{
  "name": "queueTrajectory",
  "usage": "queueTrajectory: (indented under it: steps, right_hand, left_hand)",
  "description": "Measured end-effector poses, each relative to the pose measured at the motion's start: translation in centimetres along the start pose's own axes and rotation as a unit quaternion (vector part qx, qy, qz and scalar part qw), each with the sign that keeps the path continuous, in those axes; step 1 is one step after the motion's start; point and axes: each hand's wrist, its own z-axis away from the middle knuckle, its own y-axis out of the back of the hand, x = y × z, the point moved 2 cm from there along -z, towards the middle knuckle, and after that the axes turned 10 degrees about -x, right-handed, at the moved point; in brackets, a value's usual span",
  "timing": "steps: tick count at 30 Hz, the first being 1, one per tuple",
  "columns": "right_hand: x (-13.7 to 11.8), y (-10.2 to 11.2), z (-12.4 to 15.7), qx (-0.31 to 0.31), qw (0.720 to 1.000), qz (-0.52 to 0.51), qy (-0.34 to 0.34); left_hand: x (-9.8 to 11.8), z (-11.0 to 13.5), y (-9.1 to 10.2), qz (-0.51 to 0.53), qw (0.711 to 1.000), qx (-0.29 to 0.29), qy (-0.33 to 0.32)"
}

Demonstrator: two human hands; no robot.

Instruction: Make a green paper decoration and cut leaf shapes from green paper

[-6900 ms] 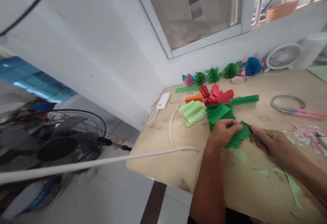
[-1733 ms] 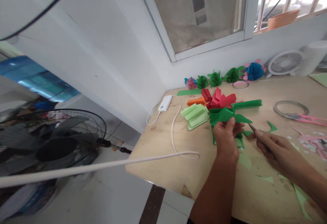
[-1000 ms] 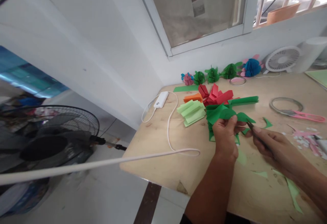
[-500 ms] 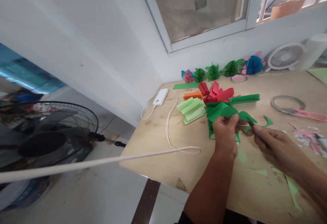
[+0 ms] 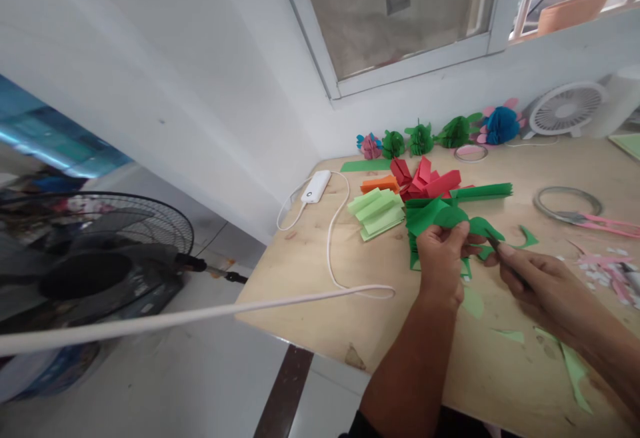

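Note:
My left hand (image 5: 443, 258) pinches a sheet of dark green paper (image 5: 447, 217) between thumb and fingers. My right hand (image 5: 545, 285) is closed around scissors (image 5: 495, 241) with dark blades; the handles are mostly hidden in the palm. The blade tips meet the curved right end of the green paper. Under and behind my left hand lies more folded green paper (image 5: 414, 251). A curved green offcut (image 5: 527, 237) rests just beyond the blades.
Pleated light green paper (image 5: 377, 215), red folded paper (image 5: 425, 181) and an orange piece (image 5: 380, 185) lie left and behind. Paper ball figures (image 5: 455, 133) line the wall. A white cable (image 5: 330, 245) crosses the table. Pink-handled scissors (image 5: 610, 225) and scraps lie right.
The view has shifted slightly, so the table things sit a little further right. Both hands keep nearly the same pose, with the blades still at the paper's right end.

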Motion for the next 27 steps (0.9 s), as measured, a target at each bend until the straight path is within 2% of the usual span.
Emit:
queueTrajectory:
  steps: [20,27]
  right_hand:
    - [-0.29,0.06,0.17,0.008,1.000,0.008,0.018]
    - [-0.41,-0.08,0.24,0.001,1.000,0.015,0.022]
  left_hand:
    - [0.25,0.17,-0.14,-0.040,0.999,0.007,0.016]
    - [0.14,0.17,-0.02,-0.026,1.000,-0.005,0.008]
